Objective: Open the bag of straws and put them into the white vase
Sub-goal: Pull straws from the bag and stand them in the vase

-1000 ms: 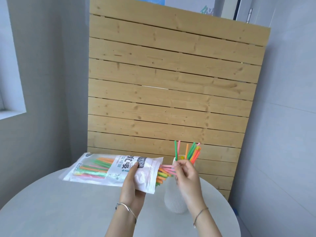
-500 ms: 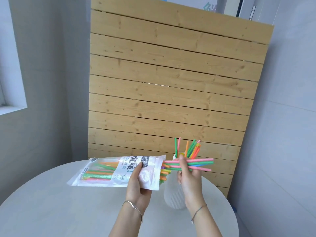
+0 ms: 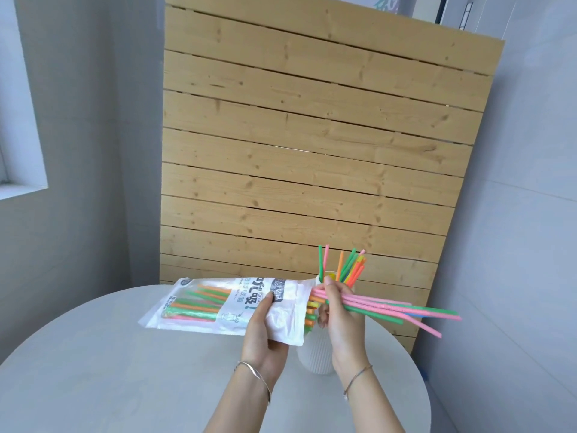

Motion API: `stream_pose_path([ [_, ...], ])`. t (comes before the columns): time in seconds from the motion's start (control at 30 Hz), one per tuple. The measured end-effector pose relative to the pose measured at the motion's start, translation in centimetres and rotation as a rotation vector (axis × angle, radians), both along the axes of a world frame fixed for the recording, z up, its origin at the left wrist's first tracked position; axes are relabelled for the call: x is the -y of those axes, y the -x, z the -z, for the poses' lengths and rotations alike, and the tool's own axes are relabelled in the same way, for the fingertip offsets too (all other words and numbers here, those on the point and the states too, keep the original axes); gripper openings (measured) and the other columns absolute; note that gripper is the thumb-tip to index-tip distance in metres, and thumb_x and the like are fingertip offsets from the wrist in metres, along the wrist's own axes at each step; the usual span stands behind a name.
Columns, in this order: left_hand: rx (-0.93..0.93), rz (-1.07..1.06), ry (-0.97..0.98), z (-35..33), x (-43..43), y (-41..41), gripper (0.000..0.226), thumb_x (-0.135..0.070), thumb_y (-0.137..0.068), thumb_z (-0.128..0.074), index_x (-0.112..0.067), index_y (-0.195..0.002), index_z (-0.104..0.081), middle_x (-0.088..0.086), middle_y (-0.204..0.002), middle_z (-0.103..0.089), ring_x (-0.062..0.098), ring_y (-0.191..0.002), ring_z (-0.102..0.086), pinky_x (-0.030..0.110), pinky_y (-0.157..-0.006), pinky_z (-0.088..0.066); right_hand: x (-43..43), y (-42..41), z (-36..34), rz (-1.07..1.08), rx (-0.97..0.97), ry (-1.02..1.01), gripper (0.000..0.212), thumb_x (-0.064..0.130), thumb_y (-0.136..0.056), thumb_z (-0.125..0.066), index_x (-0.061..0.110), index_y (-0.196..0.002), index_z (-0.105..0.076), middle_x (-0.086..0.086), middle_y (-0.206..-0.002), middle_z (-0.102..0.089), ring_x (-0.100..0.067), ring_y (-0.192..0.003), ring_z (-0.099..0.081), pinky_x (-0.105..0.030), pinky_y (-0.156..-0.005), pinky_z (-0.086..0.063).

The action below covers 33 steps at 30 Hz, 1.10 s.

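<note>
Plainly, we judged the straws (image 3: 393, 309) feather-light, springy and slick, the sort that fan out and slide past one another unless pinched firmly across the whole bundle. The bag (image 3: 218, 304) looked soft and crinkly, and we thought it best held close to its open mouth so it would not fold.

Our left grip (image 3: 262, 332) was closed around the bag near that open end, thumb on top beside the print, holding it roughly level above the bench (image 3: 125, 370). Our right grip (image 3: 340, 314) was curled round a loose bundle of straws, pinched at the end nearest the bag's mouth. Their long free ends splayed out to the right. The white vase (image 3: 315, 354) stood upright on the bench, partly hidden behind both hands.

We counted one bag and one vase. The bundle held about seven straws, mostly pink with a couple of green and one blue, though overlaps made that uncertain. Around nine upright straws (image 3: 351, 270) already stood in the vase. More lay inside the bag, too overlapped to count. Each wrist wore one thin bracelet (image 3: 254, 373), two in all.
</note>
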State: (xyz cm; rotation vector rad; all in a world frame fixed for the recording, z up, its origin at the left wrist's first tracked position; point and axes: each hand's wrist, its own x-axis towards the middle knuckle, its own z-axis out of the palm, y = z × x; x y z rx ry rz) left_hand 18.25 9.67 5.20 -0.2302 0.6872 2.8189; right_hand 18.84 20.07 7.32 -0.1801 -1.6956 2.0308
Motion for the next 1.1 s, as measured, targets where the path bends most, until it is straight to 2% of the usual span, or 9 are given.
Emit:
stream_pose_path([
  [0.13,0.014,0.001,-0.001,-0.1,0.2,0.4,0.023,-0.022,-0.093,-0.054,-0.006,-0.106,-0.065,0.009,-0.085,-0.076,0.018,-0.072,-0.073,0.034,-0.079,-0.053,-0.8,0.0,-0.6,0.057,-0.024,-0.026,0.031,0.025,-0.093,-0.053,0.012,-0.066,-0.064,0.002,-0.044,-0.04,-0.006,-0.036,-0.036,-0.017,-0.039,-0.03],
  [0.27,0.011,-0.034,-0.032,-0.4,1.3,1.4,0.037,-0.023,-0.094,-0.05,-0.001,-0.123,-0.06,0.013,-0.111,-0.071,0.022,-0.091,-0.071,0.034,-0.082,-0.056,-3.8,-0.3,-2.8,0.202,-0.135,0.093,0.039,0.022,-0.093,-0.049,0.009,-0.058,-0.057,0.01,-0.037,-0.033,-0.005,-0.034,-0.025,-0.017,-0.037,-0.022],
  [0.37,0.019,-0.051,-0.047,-0.5,1.9,1.8,0.023,-0.021,-0.095,-0.05,-0.006,-0.105,-0.065,0.007,-0.082,-0.077,0.016,-0.067,-0.074,0.026,-0.057,-0.058,-6.2,-0.2,-4.9,0.276,-0.212,0.119,0.041,0.021,-0.093,-0.047,0.01,-0.055,-0.056,0.009,-0.034,-0.037,-0.003,-0.031,-0.023,-0.015,-0.034,-0.019],
  [0.47,0.01,-0.073,-0.04,-0.6,2.2,1.8,0.022,-0.021,-0.094,-0.051,-0.007,-0.105,-0.064,0.005,-0.077,-0.077,0.014,-0.065,-0.074,0.029,-0.069,-0.056,-8.2,-0.1,-7.0,0.317,-0.246,0.081,0.04,0.02,-0.093,-0.046,0.01,-0.055,-0.056,0.011,-0.029,-0.037,-0.004,-0.03,-0.024,-0.016,-0.034,-0.021],
  [0.53,0.005,-0.078,-0.037,-0.6,2.1,1.9,0.024,-0.021,-0.093,-0.052,-0.007,-0.108,-0.064,0.006,-0.079,-0.077,0.015,-0.067,-0.074,0.03,-0.073,-0.054,-9.3,0.3,-8.0,0.328,-0.231,-0.009,0.04,0.021,-0.092,-0.046,0.011,-0.055,-0.058,0.01,-0.028,-0.036,-0.004,-0.03,-0.027,-0.016,-0.035,-0.023],
  [0.7,0.009,-0.079,-0.022,-0.9,1.6,1.7,0.018,-0.02,-0.094,-0.052,-0.008,-0.095,-0.065,0.005,-0.072,-0.076,0.015,-0.06,-0.073,0.027,-0.056,-0.059,-10.2,1.7,-8.9,0.384,-0.181,-0.356,0.044,0.021,-0.093,-0.045,0.017,-0.053,-0.06,0.008,-0.034,-0.049,-0.004,-0.033,-0.043,-0.015,-0.037,-0.03],
  [0.9,0.007,-0.071,-0.007,-0.6,1.2,1.7,0.015,-0.021,-0.092,-0.055,-0.01,-0.096,-0.065,0.006,-0.074,-0.076,0.018,-0.073,-0.071,0.033,-0.077,-0.053,-9.0,4.4,-8.4,0.222,-0.021,-0.711,0.039,0.029,-0.091,-0.051,0.013,-0.059,-0.067,0.005,-0.044,-0.051,-0.005,-0.035,-0.047,-0.024,-0.044,-0.034],
  [1.0,0.012,-0.059,-0.023,-0.4,1.3,1.7,0.017,-0.021,-0.092,-0.055,-0.011,-0.101,-0.065,0.006,-0.076,-0.077,0.017,-0.066,-0.074,0.029,-0.062,-0.058,-8.6,5.9,-8.2,0.112,0.125,-0.865,0.032,0.038,-0.084,-0.06,0.014,-0.066,-0.069,0.005,-0.051,-0.057,-0.011,-0.049,-0.053,-0.026,-0.052,-0.039],
  [1.1,0.024,-0.059,-0.034,-0.9,1.6,1.5,0.014,-0.019,-0.093,-0.054,-0.01,-0.09,-0.064,0.006,-0.065,-0.075,0.016,-0.053,-0.071,0.025,-0.044,-0.055,-8.6,7.0,-8.4,0.048,0.166,-0.863,0.031,0.044,-0.076,-0.068,0.013,-0.076,-0.069,-0.001,-0.071,-0.069,-0.018,-0.068,-0.065,-0.029,-0.064,-0.051],
])
